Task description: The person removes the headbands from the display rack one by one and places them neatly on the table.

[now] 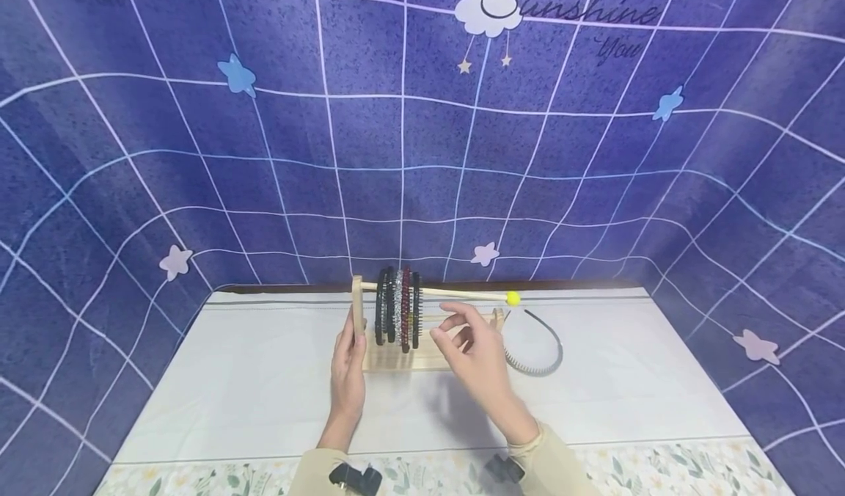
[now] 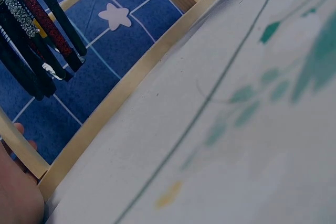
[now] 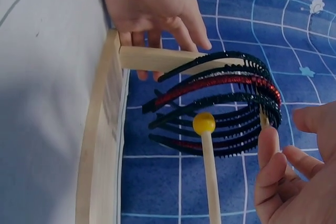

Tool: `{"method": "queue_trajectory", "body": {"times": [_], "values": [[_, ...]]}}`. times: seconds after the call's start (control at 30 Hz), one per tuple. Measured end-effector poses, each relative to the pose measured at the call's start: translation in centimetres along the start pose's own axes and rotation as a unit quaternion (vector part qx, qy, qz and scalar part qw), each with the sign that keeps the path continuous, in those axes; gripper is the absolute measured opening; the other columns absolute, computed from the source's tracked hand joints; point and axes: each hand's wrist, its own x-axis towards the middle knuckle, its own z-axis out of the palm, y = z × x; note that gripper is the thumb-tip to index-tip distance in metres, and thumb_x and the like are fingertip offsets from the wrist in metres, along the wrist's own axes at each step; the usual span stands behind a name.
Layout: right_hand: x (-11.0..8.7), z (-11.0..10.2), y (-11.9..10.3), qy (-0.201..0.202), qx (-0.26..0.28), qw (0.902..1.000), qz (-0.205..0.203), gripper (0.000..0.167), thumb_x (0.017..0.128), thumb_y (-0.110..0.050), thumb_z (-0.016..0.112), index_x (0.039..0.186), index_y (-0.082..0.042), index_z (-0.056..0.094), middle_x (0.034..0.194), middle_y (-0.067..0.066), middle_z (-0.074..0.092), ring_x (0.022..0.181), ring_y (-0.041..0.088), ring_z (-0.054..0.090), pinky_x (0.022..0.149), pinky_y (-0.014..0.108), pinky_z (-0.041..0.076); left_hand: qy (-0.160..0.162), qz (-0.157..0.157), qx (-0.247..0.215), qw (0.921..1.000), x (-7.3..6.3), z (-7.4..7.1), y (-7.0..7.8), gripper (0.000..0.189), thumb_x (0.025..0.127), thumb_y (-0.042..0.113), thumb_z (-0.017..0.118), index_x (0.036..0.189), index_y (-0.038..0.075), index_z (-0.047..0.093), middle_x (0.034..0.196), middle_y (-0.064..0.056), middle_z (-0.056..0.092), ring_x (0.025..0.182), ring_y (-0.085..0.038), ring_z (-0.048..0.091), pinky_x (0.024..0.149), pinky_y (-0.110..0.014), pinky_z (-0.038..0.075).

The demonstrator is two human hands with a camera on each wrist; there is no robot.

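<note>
With several headbands point(image 1: 405, 312) hung on the rod point(image 1: 462, 293), the hanging looks mostly done, only the grey band point(image 1: 560, 348) on the tabletop point(image 1: 251, 378) seeming left, while the left hand point(image 1: 348, 375) grips the rack point(image 1: 358, 309) and the right hand point(image 1: 480, 356), thumb and fingertip apart, hovers nearby, seemingly empty.

Rack point(image 1: 358, 307): pale bare wood, smooth, matt; rod point(image 3: 211, 177) likewise. Knob point(image 3: 203, 123) at the rod's 2 o'clock end, head view: yellow, smooth, glossy, with a highlight. Red headband point(image 2: 39, 14): rough glitter, sparkling. Silver headband point(image 2: 17, 8): grainy, glittery. Black headbands point(image 3: 231, 97): dark, speckled with small glints. Loose headband point(image 1: 538, 372), 3 o'clock of the rack: grey, toothed, plastic-looking. Tablecloth point(image 1: 251, 378): white cloth, matt, floral print at 6 o'clock. Backdrop point(image 1: 370, 136), 12 o'clock: blue printed cloth, matt, gently rippled. Sleeves point(image 1: 561, 463): matt beige cloth.
</note>
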Motion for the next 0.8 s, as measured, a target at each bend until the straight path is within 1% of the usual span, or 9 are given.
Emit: {"method": "queue_trajectory", "body": {"times": [0.07,0.23,0.47,0.67,0.8], "values": [[0.1,0.4,0.0,-0.002,0.007,1.0000,0.002,0.040,0.098,-0.013,0.087,0.136,-0.010,0.073,0.096,0.003,0.077,0.064,0.008,0.065,0.055,0.025,0.057,-0.003,-0.003,-0.002,1.0000,0.0,0.0,0.0,0.055,0.123,0.032,0.039,0.177,0.028,0.030,0.172,-0.011,0.042,0.159,-0.037,0.042,0.134,-0.065,0.023],[0.4,1.1,-0.2,-0.004,0.013,0.9998,0.011,0.051,0.096,-0.010,0.089,0.143,-0.013,0.071,0.097,0.003,0.078,0.064,0.007,0.066,0.053,0.024,0.056,-0.004,0.002,-0.006,1.0000,0.0,-0.1,0.2,0.055,0.123,0.029,0.040,0.177,0.028,0.031,0.170,-0.013,0.042,0.159,-0.038,0.043,0.134,-0.063,0.024],[0.9,1.8,-0.8,-0.008,0.031,0.9995,0.007,0.061,0.094,-0.008,0.091,0.150,-0.007,0.067,0.100,0.010,0.079,0.063,0.007,0.066,0.053,0.024,0.057,-0.002,0.001,-0.004,1.0000,0.0,-0.2,0.3,0.055,0.123,0.027,0.040,0.177,0.027,0.031,0.170,-0.013,0.043,0.159,-0.037,0.043,0.134,-0.062,0.024],[1.3,2.2,-1.0,-0.011,0.037,0.9992,0.013,0.065,0.092,-0.006,0.092,0.152,-0.007,0.065,0.103,0.010,0.080,0.064,0.007,0.067,0.054,0.023,0.057,0.000,-0.006,-0.006,1.0000,-0.1,-0.2,0.4,0.055,0.123,0.028,0.040,0.177,0.028,0.031,0.171,-0.012,0.042,0.159,-0.036,0.043,0.134,-0.060,0.025],[1.5,2.5,-1.0,-0.012,0.044,0.9987,0.021,0.066,0.092,-0.006,0.092,0.153,-0.009,0.065,0.103,0.009,0.080,0.065,0.007,0.067,0.055,0.023,0.057,0.002,-0.007,-0.003,1.0000,-0.1,-0.1,0.4,0.055,0.123,0.027,0.041,0.177,0.029,0.031,0.170,-0.011,0.044,0.158,-0.035,0.045,0.133,-0.056,0.028]]}}
